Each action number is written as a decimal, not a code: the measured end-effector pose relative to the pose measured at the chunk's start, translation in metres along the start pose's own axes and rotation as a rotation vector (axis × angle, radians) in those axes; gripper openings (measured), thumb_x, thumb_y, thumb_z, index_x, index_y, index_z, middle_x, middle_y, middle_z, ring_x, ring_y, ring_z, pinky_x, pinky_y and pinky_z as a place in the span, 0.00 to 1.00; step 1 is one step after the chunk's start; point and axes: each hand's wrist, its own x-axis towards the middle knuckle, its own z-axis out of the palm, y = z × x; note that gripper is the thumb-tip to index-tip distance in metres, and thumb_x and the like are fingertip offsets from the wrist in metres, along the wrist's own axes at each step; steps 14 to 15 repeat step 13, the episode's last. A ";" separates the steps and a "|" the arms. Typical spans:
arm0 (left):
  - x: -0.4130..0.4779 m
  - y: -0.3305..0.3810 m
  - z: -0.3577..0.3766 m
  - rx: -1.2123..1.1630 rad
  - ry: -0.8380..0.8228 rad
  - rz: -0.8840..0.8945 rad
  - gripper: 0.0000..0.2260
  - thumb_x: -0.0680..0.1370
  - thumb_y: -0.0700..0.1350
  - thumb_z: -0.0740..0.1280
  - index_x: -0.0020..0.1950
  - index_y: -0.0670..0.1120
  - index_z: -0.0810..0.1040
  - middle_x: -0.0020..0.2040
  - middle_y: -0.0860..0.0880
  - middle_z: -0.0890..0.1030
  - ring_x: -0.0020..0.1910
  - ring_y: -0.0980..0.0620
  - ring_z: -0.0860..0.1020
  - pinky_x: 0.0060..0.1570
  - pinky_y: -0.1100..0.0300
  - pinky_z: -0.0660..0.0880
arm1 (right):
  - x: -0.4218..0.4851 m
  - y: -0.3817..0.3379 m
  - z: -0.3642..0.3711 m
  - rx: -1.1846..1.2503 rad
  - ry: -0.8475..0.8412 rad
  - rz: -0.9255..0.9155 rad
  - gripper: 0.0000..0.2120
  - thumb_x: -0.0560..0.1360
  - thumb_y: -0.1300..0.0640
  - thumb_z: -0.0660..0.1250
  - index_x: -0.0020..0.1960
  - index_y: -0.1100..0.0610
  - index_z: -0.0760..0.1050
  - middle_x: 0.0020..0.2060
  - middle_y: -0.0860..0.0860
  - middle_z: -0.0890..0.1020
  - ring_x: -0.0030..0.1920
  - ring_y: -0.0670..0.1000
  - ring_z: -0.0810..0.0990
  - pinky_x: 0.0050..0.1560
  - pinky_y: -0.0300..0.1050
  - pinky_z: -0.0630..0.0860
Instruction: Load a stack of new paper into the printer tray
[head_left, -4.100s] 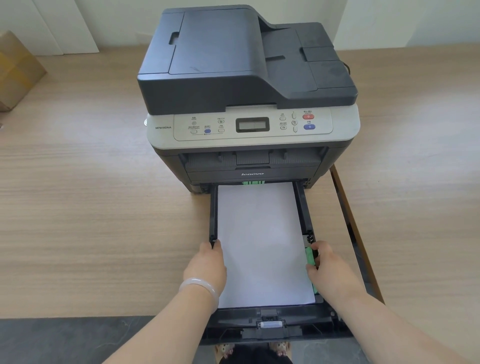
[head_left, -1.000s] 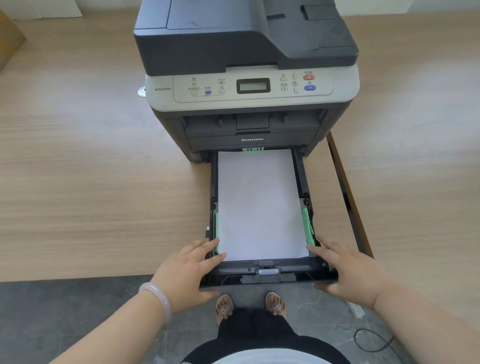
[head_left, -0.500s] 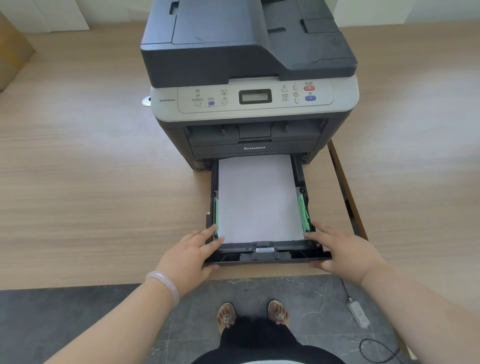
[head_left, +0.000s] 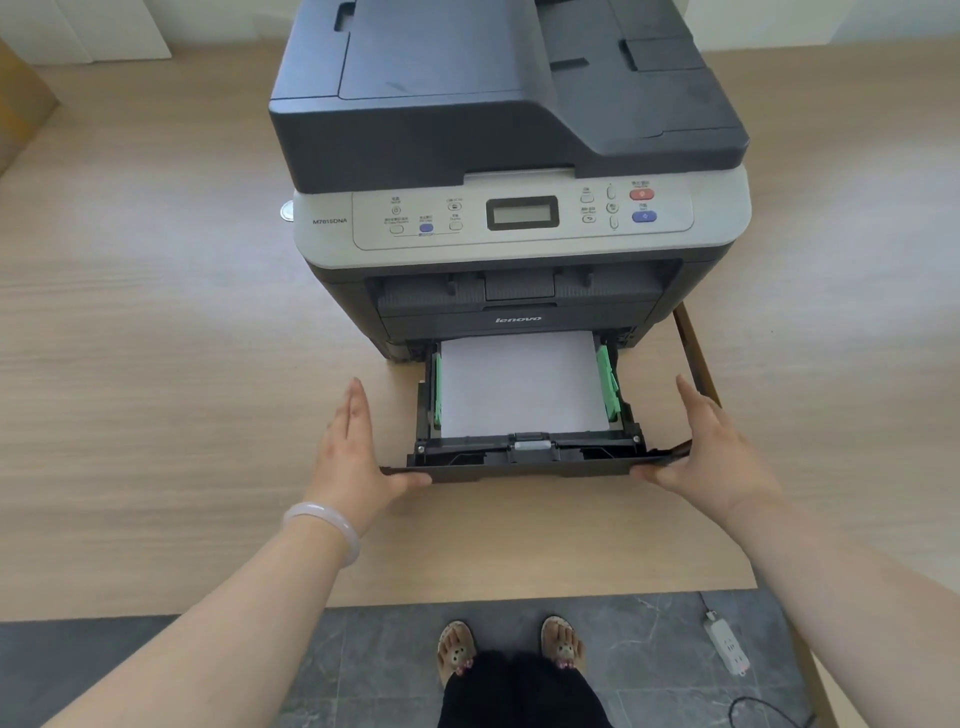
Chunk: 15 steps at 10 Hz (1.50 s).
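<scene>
A dark grey and silver printer (head_left: 509, 130) stands on a wooden table (head_left: 156, 364). Its black paper tray (head_left: 535, 465) sticks out part way from the bottom front. A white paper stack (head_left: 519, 384) lies flat in the tray between green side guides (head_left: 608, 384). My left hand (head_left: 353, 452) is at the left end of the tray's front panel, fingers straight, thumb hooked on the panel. My right hand (head_left: 711, 447) holds the right end of the panel the same way.
A cardboard box (head_left: 21, 104) sits at the far left edge. A small round metal piece (head_left: 287, 212) lies left of the printer. A dark slot (head_left: 696, 348) runs along the table right of the tray. A power strip (head_left: 727, 647) lies on the grey floor beside my feet.
The tray has slid further into the printer, so less paper shows. Both hands have shifted from the tray's front corners to the outer ends of its front panel.
</scene>
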 end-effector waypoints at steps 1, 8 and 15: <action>0.024 0.004 -0.001 -0.065 0.025 -0.015 0.61 0.63 0.53 0.79 0.76 0.49 0.32 0.79 0.48 0.46 0.78 0.49 0.47 0.76 0.53 0.51 | 0.023 -0.004 -0.002 0.066 0.038 0.004 0.60 0.60 0.46 0.80 0.77 0.45 0.41 0.75 0.51 0.60 0.74 0.54 0.61 0.70 0.53 0.66; 0.117 0.035 0.012 -0.445 0.387 -0.248 0.39 0.60 0.50 0.81 0.63 0.45 0.64 0.59 0.48 0.70 0.59 0.46 0.72 0.58 0.55 0.70 | 0.121 -0.038 -0.001 0.498 0.295 0.105 0.40 0.60 0.53 0.81 0.64 0.51 0.62 0.59 0.48 0.75 0.61 0.50 0.75 0.58 0.52 0.75; 0.069 0.058 0.024 -0.688 0.232 -0.185 0.50 0.62 0.53 0.77 0.75 0.59 0.49 0.74 0.52 0.64 0.73 0.51 0.64 0.72 0.48 0.63 | 0.056 -0.087 0.011 0.753 0.142 0.143 0.46 0.68 0.55 0.76 0.76 0.46 0.51 0.70 0.44 0.68 0.69 0.49 0.69 0.68 0.51 0.68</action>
